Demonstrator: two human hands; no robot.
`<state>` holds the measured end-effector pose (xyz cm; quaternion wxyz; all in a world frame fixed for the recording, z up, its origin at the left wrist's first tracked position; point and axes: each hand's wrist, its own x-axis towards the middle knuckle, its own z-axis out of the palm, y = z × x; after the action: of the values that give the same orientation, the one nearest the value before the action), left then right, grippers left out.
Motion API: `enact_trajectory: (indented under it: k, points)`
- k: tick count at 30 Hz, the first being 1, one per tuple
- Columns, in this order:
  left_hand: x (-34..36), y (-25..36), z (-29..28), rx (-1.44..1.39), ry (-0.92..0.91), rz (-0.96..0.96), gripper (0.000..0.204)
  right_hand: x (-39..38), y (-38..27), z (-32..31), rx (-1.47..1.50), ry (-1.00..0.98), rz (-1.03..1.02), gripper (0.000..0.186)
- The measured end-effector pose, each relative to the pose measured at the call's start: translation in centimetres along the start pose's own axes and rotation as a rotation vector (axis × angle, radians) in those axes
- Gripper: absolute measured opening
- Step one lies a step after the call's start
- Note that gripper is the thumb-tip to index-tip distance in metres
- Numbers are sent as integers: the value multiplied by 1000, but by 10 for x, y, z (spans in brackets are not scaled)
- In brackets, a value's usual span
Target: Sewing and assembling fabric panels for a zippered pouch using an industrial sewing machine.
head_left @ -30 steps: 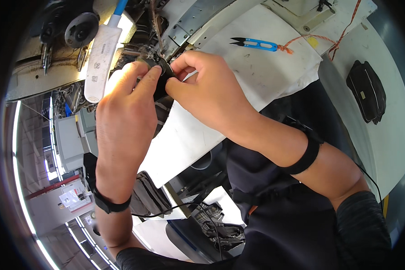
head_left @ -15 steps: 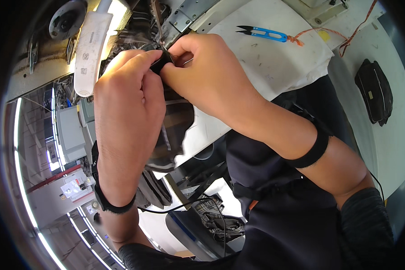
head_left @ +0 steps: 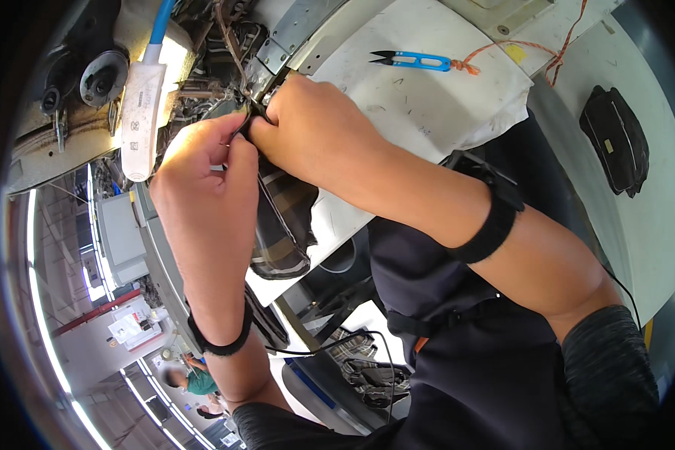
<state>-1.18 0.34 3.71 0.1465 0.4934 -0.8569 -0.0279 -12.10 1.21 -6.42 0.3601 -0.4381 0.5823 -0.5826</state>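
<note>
My left hand (head_left: 206, 176) pinches the edge of a dark plaid fabric piece (head_left: 286, 214) between thumb and forefinger, close to the metal parts of a sewing machine (head_left: 259, 75). Right beside it, my right hand (head_left: 311, 124) has its fingers curled down on the same edge, thumb toward the left fingertips. From under the hands the fabric hangs toward me, showing brown and dark bands and a pale line along a seam or zip. The fingers cover the spot where the cloth meets the machine.
Blue thread snips (head_left: 420, 61) on an orange cord (head_left: 502, 46) lie on the white sheet (head_left: 457, 105). A white lamp (head_left: 142, 124) hangs at the left. A dark pouch (head_left: 615, 142) sits on the right-hand table. More plaid pieces (head_left: 367, 371) lie below; a person in green (head_left: 200, 381) is far off.
The view has shifted slightly. My left hand has rolled so its thumb and forefinger pinch the cloth edge, and more of the hanging plaid fabric shows. Both hands stay at the machine.
</note>
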Motion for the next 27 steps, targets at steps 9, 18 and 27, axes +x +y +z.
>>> enact_trajectory:
  k: [9,18,27]
  points:
    - [-6,2,14,-48,99,86,18,-19,10,4,199,174,-102,19]
    - [-13,3,29,-146,214,64,19,-26,12,5,721,43,71,18]
    - [-6,17,25,-97,200,-12,21,-20,6,-3,803,-100,304,23]
